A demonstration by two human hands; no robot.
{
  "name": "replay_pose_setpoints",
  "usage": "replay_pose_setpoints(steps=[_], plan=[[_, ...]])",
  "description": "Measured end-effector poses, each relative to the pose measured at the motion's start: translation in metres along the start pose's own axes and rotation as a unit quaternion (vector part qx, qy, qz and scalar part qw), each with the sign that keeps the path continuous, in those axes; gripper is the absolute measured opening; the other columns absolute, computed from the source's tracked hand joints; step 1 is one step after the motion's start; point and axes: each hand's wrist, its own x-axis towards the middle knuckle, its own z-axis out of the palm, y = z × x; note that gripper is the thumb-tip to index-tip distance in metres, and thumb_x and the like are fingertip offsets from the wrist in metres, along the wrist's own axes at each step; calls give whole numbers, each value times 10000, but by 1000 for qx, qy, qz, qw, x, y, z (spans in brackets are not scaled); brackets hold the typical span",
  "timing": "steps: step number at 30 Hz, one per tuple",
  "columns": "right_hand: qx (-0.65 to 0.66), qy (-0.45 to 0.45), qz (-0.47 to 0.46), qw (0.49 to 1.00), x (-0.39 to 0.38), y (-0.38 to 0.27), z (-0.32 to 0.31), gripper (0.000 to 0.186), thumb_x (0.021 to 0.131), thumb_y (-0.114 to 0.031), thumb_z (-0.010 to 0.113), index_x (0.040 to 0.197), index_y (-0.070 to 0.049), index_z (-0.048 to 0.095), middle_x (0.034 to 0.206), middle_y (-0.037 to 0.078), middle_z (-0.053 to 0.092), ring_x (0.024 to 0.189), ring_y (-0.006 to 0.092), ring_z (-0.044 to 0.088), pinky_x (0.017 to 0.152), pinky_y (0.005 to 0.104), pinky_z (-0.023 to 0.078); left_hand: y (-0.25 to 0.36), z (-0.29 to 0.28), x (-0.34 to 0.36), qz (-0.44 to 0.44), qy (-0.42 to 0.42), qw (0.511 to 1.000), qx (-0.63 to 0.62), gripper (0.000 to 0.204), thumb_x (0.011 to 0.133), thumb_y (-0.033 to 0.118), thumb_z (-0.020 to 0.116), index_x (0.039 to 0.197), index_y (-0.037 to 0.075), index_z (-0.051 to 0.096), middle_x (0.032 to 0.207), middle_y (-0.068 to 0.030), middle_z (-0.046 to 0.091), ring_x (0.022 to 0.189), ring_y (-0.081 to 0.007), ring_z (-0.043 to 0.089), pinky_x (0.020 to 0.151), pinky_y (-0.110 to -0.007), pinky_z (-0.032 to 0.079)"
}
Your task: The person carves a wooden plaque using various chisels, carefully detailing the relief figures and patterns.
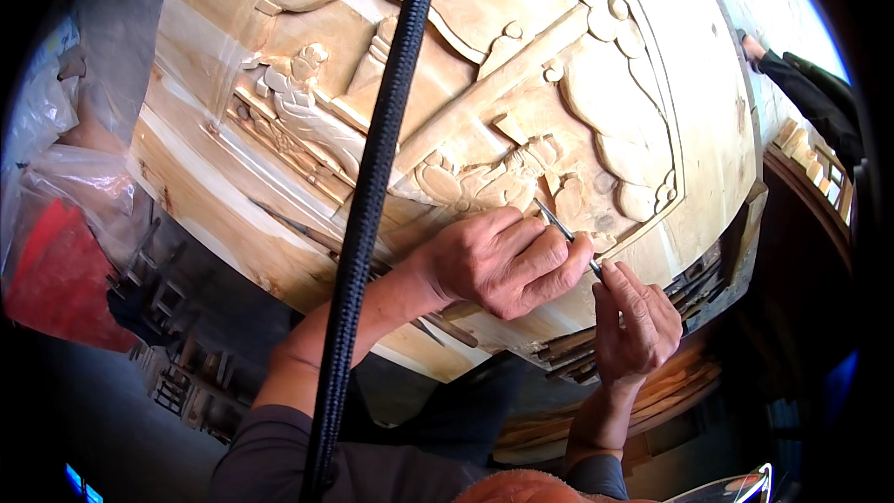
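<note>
Slanting across the lower part of a relief, a slim, dark metal carving tool (555, 219) has its tip near the carved pale wood figures (484, 179), left of a small upright block. The left hand (507, 265) has its grip closed around the tool's shaft, fingers curled; the right hand (641, 324), just beside it, has its grip narrowed on the rear end between thumb and fingers. Beneath them spreads a broad, pale wooden panel (712, 121) with rounded cloud-like shapes and a raised border. Thin tools with brown wooden handles (570, 346) lie along its near edge. A black braided cable (371, 168) crosses the view. Farther out, a red sheet-like object (65, 270) lies beside clear plastic (84, 177) at left; another person's dark sleeve (810, 98) shows at upper right.
</note>
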Motion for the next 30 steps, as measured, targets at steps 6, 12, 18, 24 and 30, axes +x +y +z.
replay_pose_setpoints(steps=[6, 12, 18, 24, 30], plan=[[32, 24, 52, 998, -16, 1, 14, 340, 796, 44, 907, 1123, 3, 827, 921, 151, 823, 682, 229, 737, 613, 301, 519, 1, 0, 1, 16, -9, 1000, 11, 325, 973, 125, 705, 1289, 52, 736, 838, -10, 524, 622, -116, 550, 515, -268, 451], [299, 48, 272, 913, -48, -6, 14, 262, 899, 94, 797, 1159, 63, 798, 879, 141, 805, 709, 196, 744, 636, 276, 542, 1, -7, 6, 24, -22, 999, -21, 325, 967, 127, 729, 1285, 67, 762, 822, 4, 532, 614, -113, 545, 526, -267, 445], [524, 114, 344, 771, -84, 4, 7, 206, 1002, -82, 746, 1127, 83, 749, 809, 160, 741, 649, 215, 713, 603, 291, 575, 3, -22, -14, 38, -43, 998, -14, 352, 928, 144, 778, 1264, 40, 764, 792, 10, 541, 635, -123, 568, 546, -273, 457], [612, 138, 325, 707, -104, 6, 13, 278, 1028, -125, 763, 1218, 67, 700, 796, 133, 703, 612, 199, 658, 573, 279, 532, 9, -35, -33, 35, -44, 998, -27, 351, 969, 204, 819, 1276, 42, 764, 799, 4, 563, 600, -133, 545, 521, -274, 426], [633, 240, 345, 650, -111, 21, -3, 309, 1135, -304, 670, 1139, 5, 671, 723, 26, 586, 578, 113, 514, 511, 276, 412, -73, -83, -46, -15, 23, 992, 121, 214, 1040, 221, 774, 1155, 46, 821, 789, -33, 708, 631, -139, 643, 510, -319, 479]])
